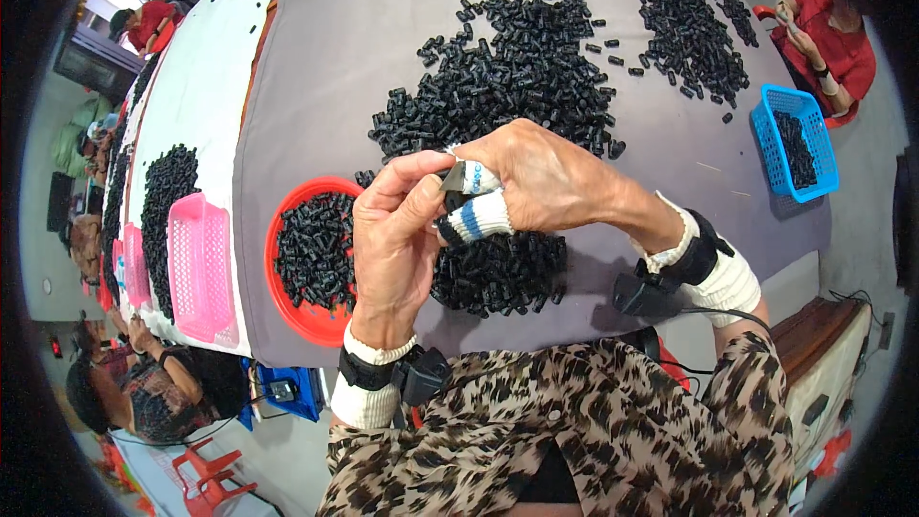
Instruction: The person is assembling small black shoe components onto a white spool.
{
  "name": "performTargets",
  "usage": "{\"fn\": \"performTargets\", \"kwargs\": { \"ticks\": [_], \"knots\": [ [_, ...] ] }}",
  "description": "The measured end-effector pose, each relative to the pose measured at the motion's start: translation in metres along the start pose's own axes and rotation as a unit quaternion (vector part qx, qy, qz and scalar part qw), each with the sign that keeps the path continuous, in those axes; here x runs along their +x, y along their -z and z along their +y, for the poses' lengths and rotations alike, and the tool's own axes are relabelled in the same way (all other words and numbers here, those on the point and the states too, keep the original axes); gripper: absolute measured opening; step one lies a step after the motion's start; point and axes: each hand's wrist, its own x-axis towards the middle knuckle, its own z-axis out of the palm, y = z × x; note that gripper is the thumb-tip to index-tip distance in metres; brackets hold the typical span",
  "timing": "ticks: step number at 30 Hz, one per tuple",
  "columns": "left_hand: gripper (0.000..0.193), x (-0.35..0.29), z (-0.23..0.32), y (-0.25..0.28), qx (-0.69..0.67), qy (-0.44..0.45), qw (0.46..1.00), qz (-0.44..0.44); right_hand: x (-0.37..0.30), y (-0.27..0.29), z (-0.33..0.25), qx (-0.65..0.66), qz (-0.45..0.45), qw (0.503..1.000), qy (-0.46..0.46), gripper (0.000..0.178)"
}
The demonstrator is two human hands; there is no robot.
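My left hand (394,220) is raised over the table, its thumb and forefinger pinched together beside the blade. What sits between those fingertips is mostly hidden. From the other side comes my right hand (548,172), closed, with white and blue wraps (481,217) on its fingers. A small grey metal blade (454,176) sticks out of its grip toward my left fingertips. Just below both hands lies a small heap of black cylindrical pieces (503,278). Beside my left hand stands a red round tray (278,273) with more black pieces inside.
A large pile of black pieces (507,72) spreads beyond my hands, with another pile (684,24) at far right. A blue basket (829,158) stands at the right edge, a pink basket (203,263) at left. Several people sit around, including a person in red (842,43).
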Motion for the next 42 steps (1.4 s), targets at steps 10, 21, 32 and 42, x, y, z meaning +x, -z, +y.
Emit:
{"fn": "performTargets", "kwargs": {
  "ticks": [10,21,32,42],
  "knots": [
    [0.021,0.0,-0.005,0.006,-0.068,0.026,0.997,-0.024,-0.004,0.003,-0.005,-0.014,0.028,0.999,-0.011,0.04],
    [0.02,-0.001,-0.006,0.008,-0.064,0.035,0.997,-0.027,-0.002,0.002,-0.003,-0.006,0.01,1.0,-0.029,0.043],
    [0.018,0.0,-0.007,0.008,-0.029,0.021,0.999,-0.015,-0.002,-0.002,0.002,-0.007,0.004,1.0,-0.029,0.04],
    [0.021,-0.002,-0.008,0.007,-0.091,0.027,0.995,-0.025,-0.005,0.0,-0.006,0.02,0.031,0.999,-0.034,0.04]
  ]
}}
